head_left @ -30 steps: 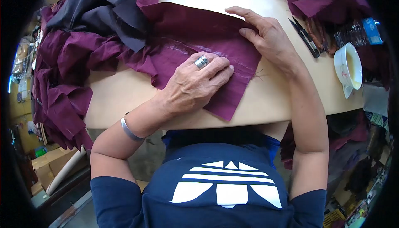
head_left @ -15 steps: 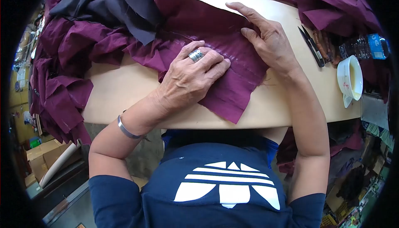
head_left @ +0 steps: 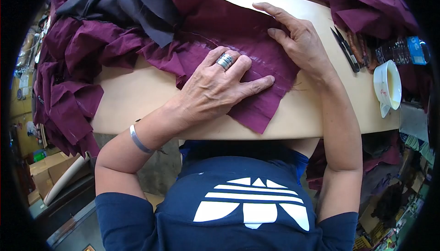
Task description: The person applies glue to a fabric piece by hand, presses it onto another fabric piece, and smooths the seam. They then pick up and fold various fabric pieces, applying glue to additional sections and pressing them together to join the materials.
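Note:
A maroon cloth (head_left: 229, 17) lies flat under both hands, with pale streaks across its middle. My left hand (head_left: 217, 79), wearing a wide silver ring, presses on it beside the streaks. Its thumb points out to the right, while the other fingers bend down and their tips are hidden. Along the cloth's upper right edge rests my right hand (head_left: 302, 42), its forefinger and thumb spread apart. Loose threads stick out of the cloth's right side, near my right wrist. Bunched dark grey fabric (head_left: 137, 8) overlaps the cloth on the left.
More maroon fabric (head_left: 68, 81) is heaped over the left side of the light table (head_left: 133, 100). Another maroon pile (head_left: 371, 6) sits at the back right. A pair of black snips (head_left: 346, 51), a plastic bottle (head_left: 403, 50) and a white cup (head_left: 381, 84) with pale yellowish contents stand to the right.
My left hand has slid slightly right on the cloth, and its thumb has stretched out away from the other fingers. My right hand has barely moved.

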Tool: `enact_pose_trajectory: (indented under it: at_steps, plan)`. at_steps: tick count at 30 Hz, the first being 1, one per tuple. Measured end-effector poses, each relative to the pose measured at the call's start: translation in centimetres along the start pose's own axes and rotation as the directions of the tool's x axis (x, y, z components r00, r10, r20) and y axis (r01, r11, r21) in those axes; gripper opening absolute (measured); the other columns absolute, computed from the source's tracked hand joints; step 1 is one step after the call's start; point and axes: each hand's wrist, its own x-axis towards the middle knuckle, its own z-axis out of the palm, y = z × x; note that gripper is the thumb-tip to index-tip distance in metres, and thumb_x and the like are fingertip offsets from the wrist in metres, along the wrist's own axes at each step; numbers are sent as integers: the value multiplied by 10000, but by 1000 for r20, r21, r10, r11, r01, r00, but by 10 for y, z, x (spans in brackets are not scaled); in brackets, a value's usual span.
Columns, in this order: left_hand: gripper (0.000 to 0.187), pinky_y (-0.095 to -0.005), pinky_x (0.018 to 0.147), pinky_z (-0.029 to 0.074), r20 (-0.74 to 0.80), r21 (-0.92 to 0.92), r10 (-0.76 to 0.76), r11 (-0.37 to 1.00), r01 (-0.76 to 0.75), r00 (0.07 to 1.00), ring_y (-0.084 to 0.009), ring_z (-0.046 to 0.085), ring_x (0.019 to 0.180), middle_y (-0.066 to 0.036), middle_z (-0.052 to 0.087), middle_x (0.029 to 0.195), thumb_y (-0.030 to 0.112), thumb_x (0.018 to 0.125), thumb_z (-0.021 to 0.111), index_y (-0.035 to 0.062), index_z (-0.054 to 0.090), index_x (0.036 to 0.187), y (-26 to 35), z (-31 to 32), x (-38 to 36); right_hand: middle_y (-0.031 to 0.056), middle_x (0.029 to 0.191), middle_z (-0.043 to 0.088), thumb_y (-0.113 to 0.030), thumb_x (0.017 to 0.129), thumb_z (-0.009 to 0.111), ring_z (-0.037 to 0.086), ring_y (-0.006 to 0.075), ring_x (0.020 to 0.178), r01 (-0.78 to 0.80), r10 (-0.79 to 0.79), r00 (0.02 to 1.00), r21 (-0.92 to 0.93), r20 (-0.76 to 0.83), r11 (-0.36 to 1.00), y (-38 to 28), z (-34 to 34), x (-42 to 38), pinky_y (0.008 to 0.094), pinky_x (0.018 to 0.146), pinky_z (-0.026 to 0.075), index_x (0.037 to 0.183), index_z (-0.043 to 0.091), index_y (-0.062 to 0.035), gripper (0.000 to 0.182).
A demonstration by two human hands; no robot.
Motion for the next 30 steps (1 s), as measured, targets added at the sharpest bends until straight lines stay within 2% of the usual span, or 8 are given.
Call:
enact_pose_trajectory:
  at_steps: [2, 6, 10, 14, 17, 18, 21, 30]
  plan:
    - [409, -419, 935, 390, -28, -16, -101, 995, 100, 994, -229, 545, 964, -78, 537, 1018, 102, 766, 523, 136, 586, 1168, 1, 9, -2, 168, 715, 605, 9, 790, 573, 576, 220, 586, 7, -7, 1000, 15, -19, 1000, 1, 2, -1, 355, 664, 477, 1218, 551, -161, 462]
    - [387, -416, 957, 377, -67, 2, -13, 1000, 13, 998, -214, 549, 980, -67, 536, 1019, 119, 777, 519, 127, 576, 1159, 5, 9, -2, 149, 643, 556, 11, 792, 571, 540, 197, 562, -87, 88, 996, -26, 34, 996, -1, -2, -2, 362, 643, 457, 1229, 547, -170, 474]
    - [357, -403, 987, 357, -56, -65, 82, 994, -85, 995, -181, 548, 987, -36, 525, 1029, 152, 805, 482, 146, 573, 1150, 18, 8, 10, 140, 612, 522, 10, 787, 575, 517, 205, 550, -30, 33, 999, -91, 30, 995, 1, 1, -1, 362, 630, 447, 1241, 537, -181, 493]
    - [351, -398, 966, 372, -69, -84, 37, 996, -43, 997, -193, 547, 993, -55, 539, 1041, 137, 794, 501, 122, 576, 1137, 14, 13, 8, 158, 618, 529, -8, 774, 590, 538, 259, 577, -98, 115, 983, -117, 146, 988, -10, -10, 3, 382, 643, 444, 1273, 493, -185, 539]
    - [360, -394, 936, 388, -81, 34, -66, 997, 69, 995, -205, 548, 1004, -64, 546, 1065, 92, 769, 537, 88, 578, 1127, -3, 4, -1, 167, 635, 544, -26, 765, 601, 565, 298, 621, -144, 193, 951, -206, 240, 968, -27, -20, 17, 408, 672, 443, 1308, 443, -190, 589]
    - [398, -390, 900, 399, -83, 30, -96, 995, 98, 992, -223, 549, 1012, -74, 543, 1086, 15, 726, 566, 66, 577, 1121, -9, 0, -6, 168, 644, 551, -31, 763, 604, 574, 309, 638, -154, 218, 942, -245, 256, 957, -30, -19, 20, 417, 684, 443, 1320, 426, -192, 607]
    - [428, -386, 885, 399, -95, -57, -155, 987, 150, 983, -237, 549, 1014, -83, 539, 1093, -35, 702, 568, 59, 577, 1119, -14, 0, -14, 154, 667, 568, -40, 759, 606, 585, 331, 672, -90, 127, 970, -179, 209, 980, -16, -4, 21, 432, 712, 445, 1332, 407, -189, 625]
    - [397, -381, 890, 403, -84, -7, -76, 997, 75, 994, -208, 559, 993, -74, 559, 1040, 21, 716, 569, 62, 596, 1110, -10, 4, -14, 92, 614, 521, 29, 777, 566, 540, 182, 578, -114, 113, 985, 1, 128, 994, -10, 8, 14, 345, 636, 463, 1298, 467, -257, 601]
